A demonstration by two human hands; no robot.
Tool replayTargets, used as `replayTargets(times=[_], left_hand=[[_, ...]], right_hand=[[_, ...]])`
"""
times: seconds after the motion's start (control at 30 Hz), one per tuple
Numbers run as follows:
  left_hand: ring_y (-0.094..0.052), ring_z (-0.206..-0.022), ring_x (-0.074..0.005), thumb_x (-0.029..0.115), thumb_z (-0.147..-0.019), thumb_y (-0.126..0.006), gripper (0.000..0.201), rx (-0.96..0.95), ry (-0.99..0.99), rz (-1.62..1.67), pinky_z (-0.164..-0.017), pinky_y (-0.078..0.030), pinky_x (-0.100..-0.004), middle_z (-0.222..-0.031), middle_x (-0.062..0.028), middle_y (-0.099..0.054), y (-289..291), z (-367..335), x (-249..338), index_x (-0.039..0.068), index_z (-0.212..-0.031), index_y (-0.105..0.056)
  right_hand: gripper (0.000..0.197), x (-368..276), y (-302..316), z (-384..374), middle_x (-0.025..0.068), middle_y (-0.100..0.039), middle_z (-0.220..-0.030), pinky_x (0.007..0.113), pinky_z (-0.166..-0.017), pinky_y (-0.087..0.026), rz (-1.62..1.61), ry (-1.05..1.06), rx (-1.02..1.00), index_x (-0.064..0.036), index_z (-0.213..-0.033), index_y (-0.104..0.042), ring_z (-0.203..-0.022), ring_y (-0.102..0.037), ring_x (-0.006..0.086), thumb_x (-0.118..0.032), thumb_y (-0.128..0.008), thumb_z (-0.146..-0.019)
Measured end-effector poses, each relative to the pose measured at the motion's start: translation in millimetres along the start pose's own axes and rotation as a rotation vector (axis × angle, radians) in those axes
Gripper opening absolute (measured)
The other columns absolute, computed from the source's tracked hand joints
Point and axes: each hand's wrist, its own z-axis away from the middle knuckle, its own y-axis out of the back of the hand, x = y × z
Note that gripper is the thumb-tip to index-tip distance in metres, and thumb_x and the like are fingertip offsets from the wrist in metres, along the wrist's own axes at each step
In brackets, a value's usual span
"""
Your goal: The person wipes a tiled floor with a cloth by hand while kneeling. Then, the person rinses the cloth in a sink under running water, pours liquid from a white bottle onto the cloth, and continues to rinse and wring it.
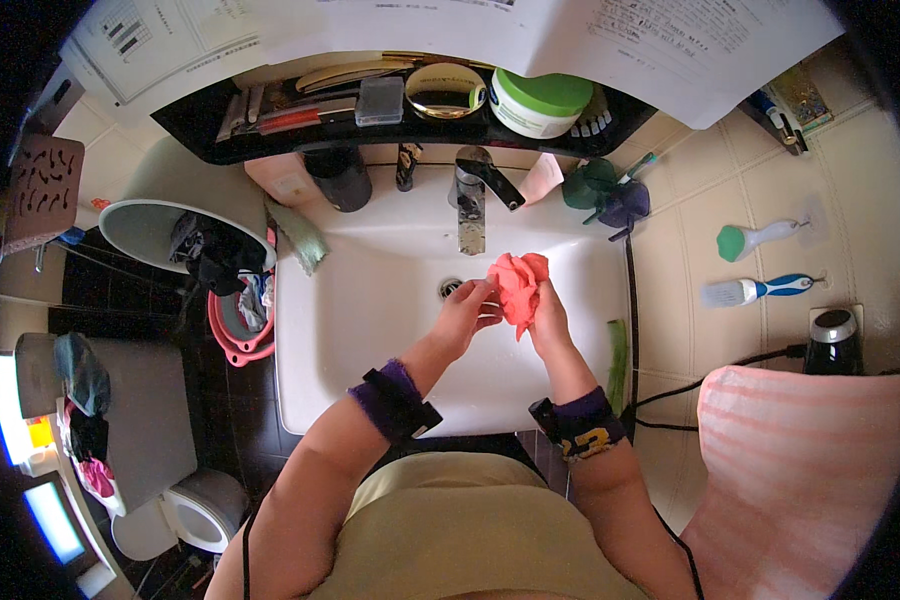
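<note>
A crumpled coral cloth (518, 288) is bunched up over the white sink basin (370, 370), just below the faucet (472, 215). My right hand (550, 322) is closed round its right side. From the left, my left hand (462, 318) meets the cloth's edge with thumb and fingertips, its other fingers loosely curled. The drain (451, 288) shows just left of the cloth. No running water can be made out under the spout. Both forearms wear dark purple bands with black straps.
A black shelf (270, 140) with a green-lidded tub (540, 100) spans the back. Left of the sink, a tilted grey bucket (145, 215) holds dark clothes above a pink basin (240, 345). Brushes (760, 290) hang on the right wall, near a pink striped towel (810, 450).
</note>
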Motion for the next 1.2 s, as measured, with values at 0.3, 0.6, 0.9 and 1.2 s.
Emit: replayTargets(times=[0.3,0.6,0.9,1.2], left_hand=[[-0.060,-0.077,-0.0147,0.021,-0.095,-0.060,0.012,0.145,-0.134,0.159,-0.074,-0.051,-0.0308,-0.085,-0.0032,-0.063,57,-32,-17,0.009,-0.093,-0.056],[-0.063,-0.082,-0.0169,0.022,-0.096,-0.059,0.016,0.221,-0.131,0.150,-0.082,-0.054,-0.0333,-0.090,-0.0061,-0.064,72,-32,-6,0.007,-0.099,-0.056],[-0.062,-0.083,-0.0166,0.016,-0.096,-0.055,0.017,0.210,0.035,0.074,-0.079,-0.054,-0.0320,-0.095,-0.0059,-0.063,90,-68,-30,0.005,-0.109,-0.055],[-0.060,-0.088,-0.0151,0.031,-0.101,-0.046,0.034,0.282,0.061,-0.018,-0.074,-0.053,-0.0314,-0.107,-0.0039,-0.060,70,-72,-56,0.014,-0.130,-0.048]], right_hand=[[0.047,-19,-5,-49,0.0117,-0.058,-0.127,0.033,-0.100,-0.043,-0.060,0.111,-0.044,0.0012,-0.130,-0.051,-0.114,-0.056,0.0203,-0.022,-0.025,-0.098],[0.042,-54,-21,-92,0.0135,-0.063,-0.118,0.034,-0.096,-0.047,0.045,0.150,-0.100,-0.0003,-0.121,-0.054,-0.107,-0.061,0.0218,-0.031,-0.032,-0.101],[0.040,-20,-26,-83,0.0098,-0.061,-0.123,0.038,-0.097,-0.046,-0.271,0.040,-0.037,-0.0048,-0.127,-0.051,-0.113,-0.058,0.0238,-0.030,-0.034,-0.101],[0.038,91,-27,-50,0.0070,-0.058,-0.114,0.032,-0.079,-0.051,0.056,-0.239,0.146,-0.0088,-0.128,-0.047,-0.097,-0.059,0.0166,-0.026,-0.046,-0.094]])
